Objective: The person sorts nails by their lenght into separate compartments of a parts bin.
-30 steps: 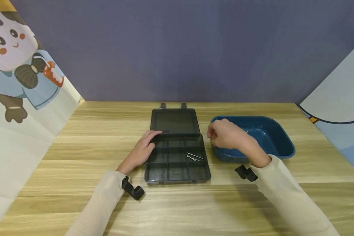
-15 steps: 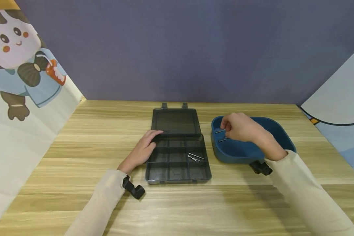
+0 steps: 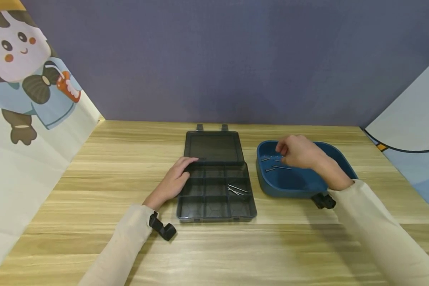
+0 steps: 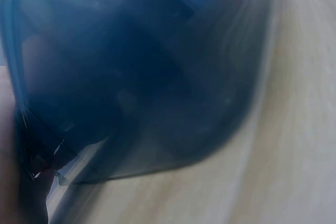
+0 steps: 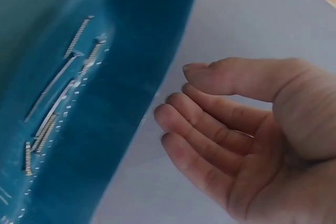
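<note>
A dark translucent compartment box lies on the table with its lid folded back. My left hand rests along its left edge, fingers extended towards the hinge; the left wrist view catches mostly the box's side, blurred. Several thin nails lie in the right compartment of the middle row. To the right stands a blue plastic bin, with several screws and long nails along its inside. Above it my right hand hovers, fingers loosely bent, thumb apart from them, holding nothing visible.
The wooden table extends around both containers. A grey-blue wall panel rises behind it, and a cartoon-printed panel borders the left side. Each sleeve carries a black wrist mount.
My right hand has moved from the bin's left rim rightwards over its interior, uncovering screws and nails on the bin's left. My left hand and the compartment box stay in place.
</note>
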The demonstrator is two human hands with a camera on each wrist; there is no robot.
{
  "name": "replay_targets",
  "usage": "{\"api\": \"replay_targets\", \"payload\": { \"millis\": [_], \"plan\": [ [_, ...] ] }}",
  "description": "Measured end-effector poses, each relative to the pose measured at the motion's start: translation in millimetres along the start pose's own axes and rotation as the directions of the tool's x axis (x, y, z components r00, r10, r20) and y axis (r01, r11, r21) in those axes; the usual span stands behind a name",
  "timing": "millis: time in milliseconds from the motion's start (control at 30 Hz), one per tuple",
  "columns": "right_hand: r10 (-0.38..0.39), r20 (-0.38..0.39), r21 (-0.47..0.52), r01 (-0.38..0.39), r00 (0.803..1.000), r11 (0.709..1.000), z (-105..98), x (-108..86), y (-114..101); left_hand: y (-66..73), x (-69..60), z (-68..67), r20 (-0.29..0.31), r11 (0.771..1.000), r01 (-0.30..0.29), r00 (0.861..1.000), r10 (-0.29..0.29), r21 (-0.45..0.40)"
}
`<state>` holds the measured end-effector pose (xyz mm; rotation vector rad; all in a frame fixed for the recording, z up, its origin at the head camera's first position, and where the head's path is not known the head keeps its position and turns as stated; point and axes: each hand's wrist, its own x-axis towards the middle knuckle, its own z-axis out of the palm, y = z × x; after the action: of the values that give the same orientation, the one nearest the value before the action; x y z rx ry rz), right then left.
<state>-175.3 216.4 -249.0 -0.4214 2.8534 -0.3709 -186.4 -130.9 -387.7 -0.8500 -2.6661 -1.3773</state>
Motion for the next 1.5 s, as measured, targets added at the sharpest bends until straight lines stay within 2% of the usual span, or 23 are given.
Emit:
{"api": "replay_targets", "payload": {
  "millis": [233,433,833,1500],
  "plan": [
    [0.002,-0.019,0.001,-0.002,1.0,1.0,9.7,6.0,12.1,-1.6,0.4,0.3,0.002,1.0,0.007,1.0,-0.007,-0.002],
    [0.033,0.018,0.014,-0.033,0.999,0.999,19.2,11.9,24.1,-0.8,0.1,0.0,0.003,1.0,0.013,1.0,-0.013,-0.007],
    [0.027,0.078,-0.039,-0.024,0.997,0.999,35.1,18.8,47.0,-1.2,0.1,0.5,0.0,1.0,0.009,1.0,-0.009,-0.007],
    [0.038,0.069,-0.073,-0.033,0.997,0.997,48.7,25.7,56.4,-2.5,0.4,0.9,-0.001,1.0,0.006,1.0,-0.006,-0.007]
  ]
}}
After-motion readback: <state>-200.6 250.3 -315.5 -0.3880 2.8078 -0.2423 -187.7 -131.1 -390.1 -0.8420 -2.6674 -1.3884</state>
